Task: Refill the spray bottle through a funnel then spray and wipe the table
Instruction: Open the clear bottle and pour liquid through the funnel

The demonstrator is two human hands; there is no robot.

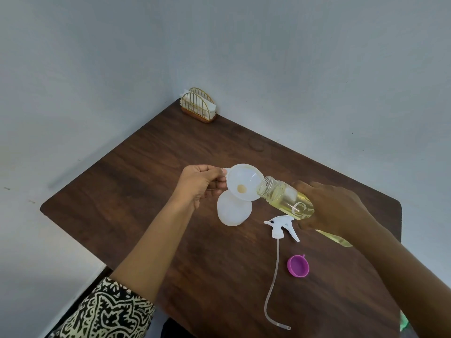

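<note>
A white translucent spray bottle (233,212) stands on the dark wooden table (151,181) with a white funnel (244,181) seated in its neck. My left hand (201,182) pinches the funnel's handle tab at its left rim. My right hand (334,208) holds a clear refill bottle (285,197) of pale yellow liquid, tilted with its open mouth over the funnel's right rim. A little yellow liquid sits at the funnel's bottom. The white trigger sprayer head (281,228) with its long dip tube lies on the table in front of the bottle.
A purple cap (298,266) lies open side up near the sprayer head. A gold wire napkin holder (199,106) with white napkins stands at the far corner against the wall. Something green (404,323) shows at the table's right near edge.
</note>
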